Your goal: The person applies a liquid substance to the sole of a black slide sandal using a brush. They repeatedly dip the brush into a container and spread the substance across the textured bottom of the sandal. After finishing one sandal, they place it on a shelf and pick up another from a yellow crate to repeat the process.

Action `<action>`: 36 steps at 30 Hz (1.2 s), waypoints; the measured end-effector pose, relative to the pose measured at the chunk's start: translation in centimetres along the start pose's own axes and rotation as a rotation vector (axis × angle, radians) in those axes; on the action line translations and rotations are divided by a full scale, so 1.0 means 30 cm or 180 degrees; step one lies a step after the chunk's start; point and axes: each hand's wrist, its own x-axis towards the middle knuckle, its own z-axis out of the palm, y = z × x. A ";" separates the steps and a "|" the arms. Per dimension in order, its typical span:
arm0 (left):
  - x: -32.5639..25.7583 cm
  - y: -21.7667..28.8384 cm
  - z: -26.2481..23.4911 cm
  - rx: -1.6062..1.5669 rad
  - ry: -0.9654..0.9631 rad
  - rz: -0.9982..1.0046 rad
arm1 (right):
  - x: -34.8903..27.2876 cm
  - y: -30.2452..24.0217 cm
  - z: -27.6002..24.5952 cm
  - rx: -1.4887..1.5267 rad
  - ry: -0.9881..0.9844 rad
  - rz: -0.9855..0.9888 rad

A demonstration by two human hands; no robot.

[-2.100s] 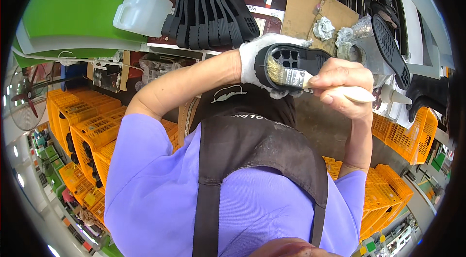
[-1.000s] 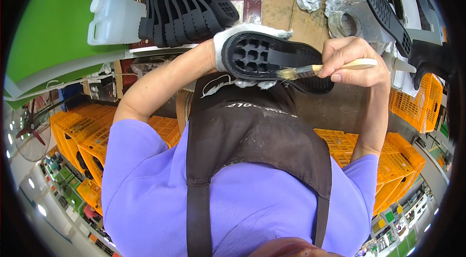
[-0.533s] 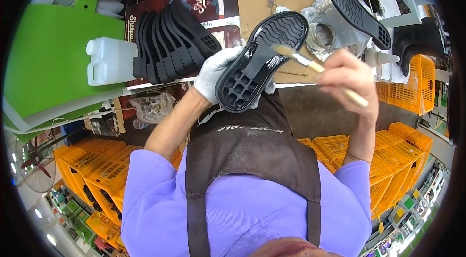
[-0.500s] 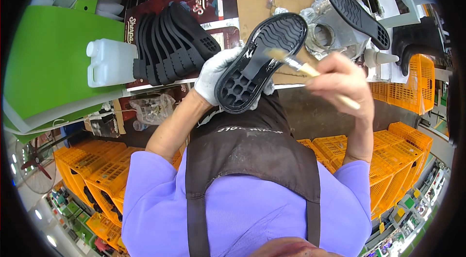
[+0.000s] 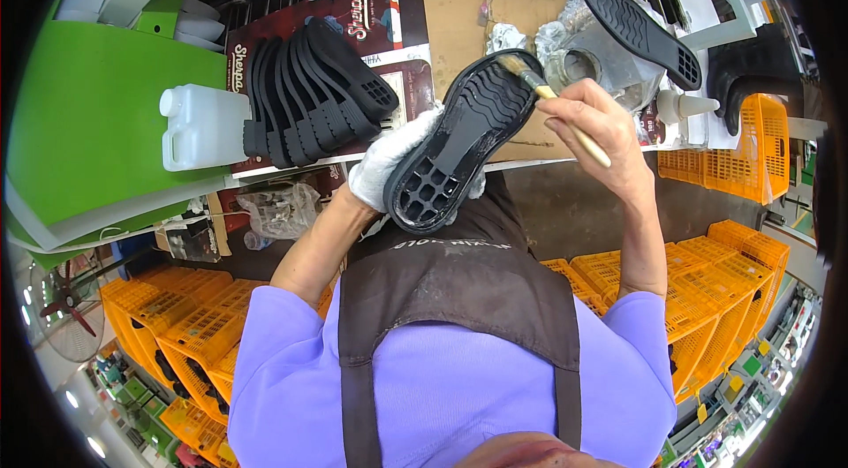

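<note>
- Left hand, in a white glove: closed around a black shoe sole, held above the desk.
- Right hand: pinching a brush; bristles touch the sole's toe end.
- Stack of black soles: left of the held sole, beside a white jug.

matt black rubber sole, wooden-handled brush, white cloth glove

Centre frame: gloved left hand holds black shoe sole; right hand presses brush to it.
</note>
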 end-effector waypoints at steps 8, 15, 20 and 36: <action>0.031 -0.034 0.014 0.1815 0.0122 0.0175 | 0.016 -0.019 0.071 0.0019 0.0760 0.0509; 0.038 -0.068 0.016 0.3608 0.0428 0.1109 | 0.043 -0.063 0.123 0.1145 0.0934 0.1626; 0.022 -0.046 0.005 0.3384 0.0415 0.0841 | 0.052 -0.106 0.102 0.1627 0.0526 0.2015; 0.021 -0.022 0.015 0.1282 0.0037 0.0674 | 0.074 -0.086 0.058 0.0695 0.0582 0.0279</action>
